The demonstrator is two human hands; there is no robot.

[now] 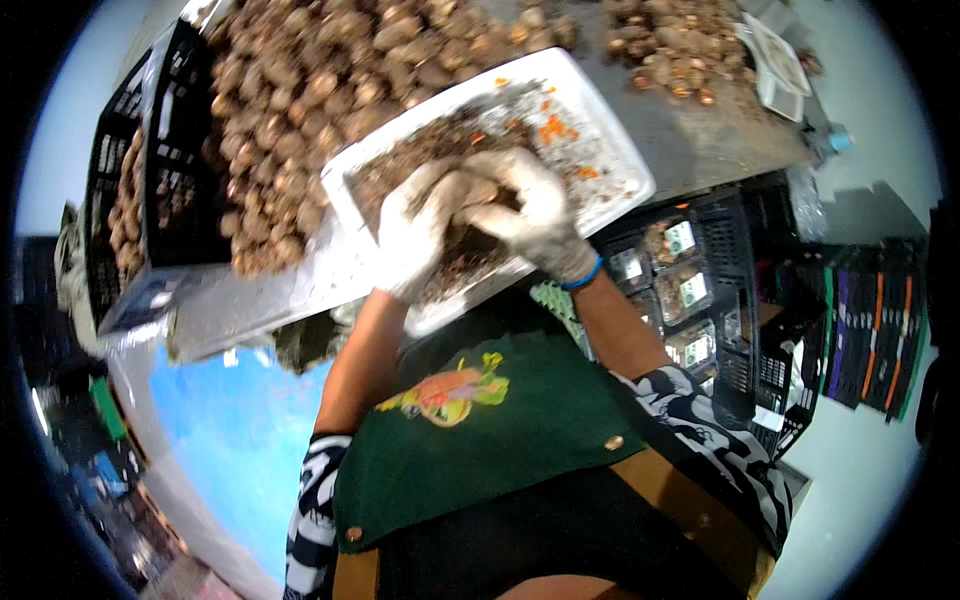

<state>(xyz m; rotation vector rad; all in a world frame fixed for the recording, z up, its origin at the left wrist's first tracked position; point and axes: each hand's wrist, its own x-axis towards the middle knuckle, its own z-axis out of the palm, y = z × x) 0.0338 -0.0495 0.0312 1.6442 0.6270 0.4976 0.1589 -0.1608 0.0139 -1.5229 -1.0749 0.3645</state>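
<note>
Both my hands wear pale work gloves smudged with dirt and meet over a white rectangular tray (638,182). My left hand (412,228) curls inward, its fingers closed around a small brown taro (482,190). From the other side my right hand (535,205) pinches the same taro, thumb and fingers bent toward the left hand. Much of the taro is hidden by the gloves. Dark soil and peel scraps (400,160) cover the tray's bottom, with bright orange bits (553,128) toward its far right. No tool can be made out in either hand.
A large heap of taro (320,90) lies beyond the tray, a smaller heap (675,50) at far right near small white trays (778,80). A black crate (180,150) stands at left. Lower right, another black crate (735,270) holds labelled packs (690,290). Stacked crates (870,330) stand farther right.
</note>
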